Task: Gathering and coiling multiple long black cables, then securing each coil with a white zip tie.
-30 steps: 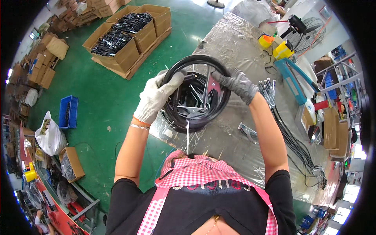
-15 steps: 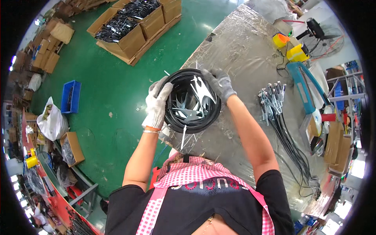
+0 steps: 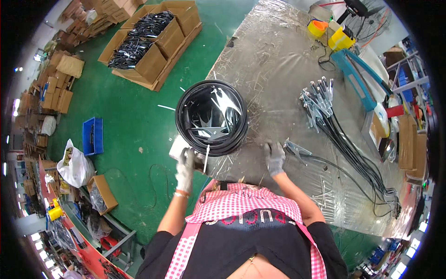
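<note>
A coil of black cable (image 3: 242, 132) lies at the near left corner of the table, bound with white cable ties (image 3: 207, 151). Silvery metal clamps (image 3: 216, 131) show inside its ring. My left hand (image 3: 185, 166), in a pale glove, is just below the coil's near left edge, beside a white block-like thing (image 3: 178, 147); its fingers are partly hidden. My right hand (image 3: 274, 158), in a grey glove, rests at the table's near side with its fingers stretched out and nothing visible in them. Just right of it lies a single clamp (image 3: 297, 149) on a black cable.
A bundle of cables with clamps (image 3: 320, 104) lies on the right of the foil-covered table (image 3: 274, 69). Beyond are a teal tool (image 3: 355, 79), yellow tape rolls (image 3: 341, 39) and a fan. Cartons of cables (image 3: 148, 65) and a blue bin (image 3: 93, 136) stand on the floor.
Both hands have let go of the coil and drawn back toward me. The coil now lies on the table corner. A single clamp now lies apart from the bundle, near my right hand.
</note>
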